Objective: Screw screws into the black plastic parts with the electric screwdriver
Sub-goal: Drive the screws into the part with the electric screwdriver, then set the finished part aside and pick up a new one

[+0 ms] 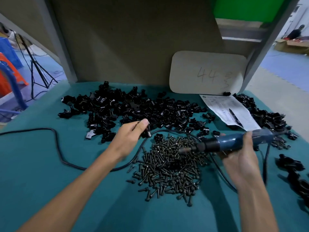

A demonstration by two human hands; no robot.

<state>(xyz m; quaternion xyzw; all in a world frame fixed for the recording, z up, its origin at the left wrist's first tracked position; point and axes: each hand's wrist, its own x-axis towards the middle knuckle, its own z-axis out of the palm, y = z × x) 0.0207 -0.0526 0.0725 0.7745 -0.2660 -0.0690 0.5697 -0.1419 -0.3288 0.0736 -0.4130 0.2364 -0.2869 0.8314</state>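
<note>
The left hand (132,134) pinches a black plastic part (147,133), mostly hidden by its fingers. The right hand (240,159) grips the blurred electric screwdriver (230,142) over the screw pile (172,166).

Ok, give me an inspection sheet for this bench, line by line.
Surface: teal cloth covers the table.
Job's things: parts heaped at the back, more at right; screws heaped in front; screwdriver held level above the screws, tip pointing left.
Clutter: paper with a pen on it; card marked 44 leaning on the back panel.
Hands: left hand holds one part; right hand grips the screwdriver.
Cables: black cable loops across the cloth, past the screws.
Surroundings: tripod and crates at left; boxes and a person far right.
</note>
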